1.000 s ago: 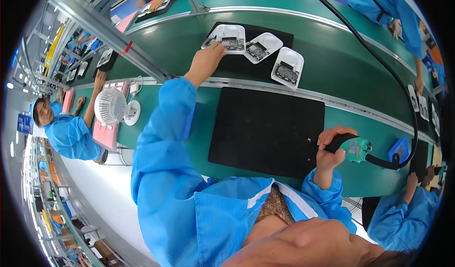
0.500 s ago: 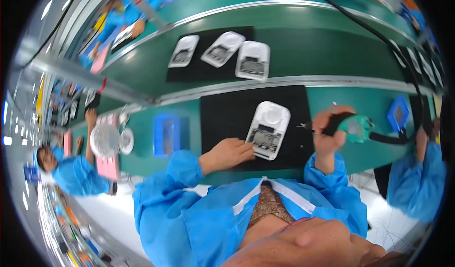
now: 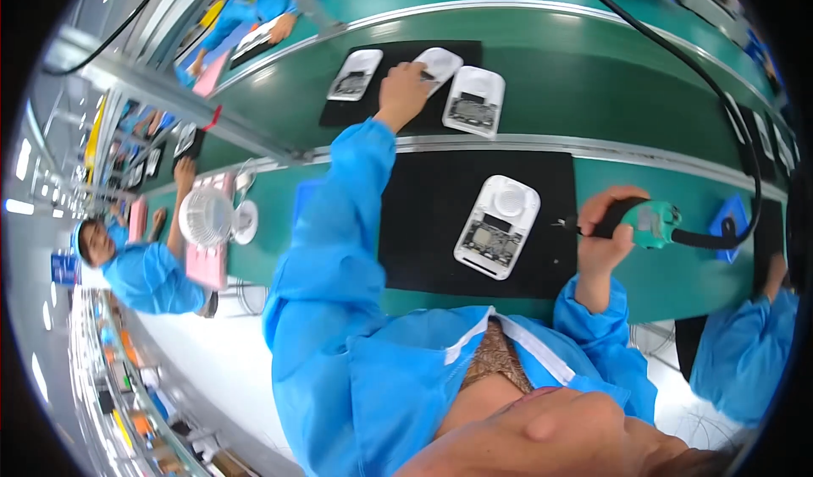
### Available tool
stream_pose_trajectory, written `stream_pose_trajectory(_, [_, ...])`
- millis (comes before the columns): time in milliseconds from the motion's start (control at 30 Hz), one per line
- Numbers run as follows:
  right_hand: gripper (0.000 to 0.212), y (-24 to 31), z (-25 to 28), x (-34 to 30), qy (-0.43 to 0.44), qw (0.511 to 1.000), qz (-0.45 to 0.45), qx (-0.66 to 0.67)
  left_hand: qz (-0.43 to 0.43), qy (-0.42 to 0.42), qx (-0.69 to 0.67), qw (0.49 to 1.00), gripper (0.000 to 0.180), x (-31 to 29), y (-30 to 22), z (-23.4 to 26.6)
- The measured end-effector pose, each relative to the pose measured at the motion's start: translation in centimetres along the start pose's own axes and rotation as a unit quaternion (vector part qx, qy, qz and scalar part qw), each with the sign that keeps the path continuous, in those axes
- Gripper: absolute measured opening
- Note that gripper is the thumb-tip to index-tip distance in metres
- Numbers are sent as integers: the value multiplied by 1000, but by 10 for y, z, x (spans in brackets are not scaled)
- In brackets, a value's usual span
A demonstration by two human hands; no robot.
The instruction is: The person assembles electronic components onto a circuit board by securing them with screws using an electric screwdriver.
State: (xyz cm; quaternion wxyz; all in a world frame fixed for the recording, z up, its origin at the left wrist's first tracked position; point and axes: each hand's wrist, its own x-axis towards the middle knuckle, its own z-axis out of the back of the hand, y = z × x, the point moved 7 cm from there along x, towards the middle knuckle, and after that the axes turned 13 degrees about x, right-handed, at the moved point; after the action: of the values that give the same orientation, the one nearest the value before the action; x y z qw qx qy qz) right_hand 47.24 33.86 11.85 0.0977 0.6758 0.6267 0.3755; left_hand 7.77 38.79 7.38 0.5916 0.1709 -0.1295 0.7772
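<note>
My left hand [image 3: 403, 94] reaches across to the far green surface. Its fingers close on the near left edge of a white plastic housing [image 3: 440, 64], covering part of its circuit board. Two similar housings flank it, one on the left [image 3: 355, 75] and one on the right [image 3: 474, 102]. In front of me another white housing [image 3: 497, 227] lies on a black mat [image 3: 423, 223], its circuit board exposed and a round part at its far end. Right of the mat, my right hand [image 3: 606, 236] wraps round a green and black electric screwdriver [image 3: 650, 224], its bit pointing left.
A black cable [image 3: 707, 71] curves down the right side. A blue tray [image 3: 728, 227] stands beyond the screwdriver; another blue bin [image 3: 306, 196] is partly behind my left sleeve. At left are a white fan [image 3: 207, 216] and a co-worker [image 3: 140, 265]. A metal rail [image 3: 542, 143] divides the surfaces.
My left hand has left the near housing and moved forward onto the middle far housing. My right hand keeps the screwdriver beside the mat. The whole view has shifted slightly.
</note>
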Motion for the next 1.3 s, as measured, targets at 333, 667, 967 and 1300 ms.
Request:
stream_pose_trajectory(333, [60, -8, -2, 0, 15, 999, -9, -38, -64, -27, 188, 980, 13, 6, -4, -26])
stream_pose_trajectory(667, [57, -2, 2, 3, 10, 1000, 8, -10, -160, -50, -57, 984, 24, -40, -54, 44])
stream_pose_trajectory(967, [61, -4, 3, -1, 13, 1000, -5, -14, -314, 8, 64, 947, 24, -79, -84, 25])
stream_pose_trajectory(1300, [61, -12, -11, -4, 35, 999, -11, 3, -202, 8, 105, 974, 17, -42, -9, 12])
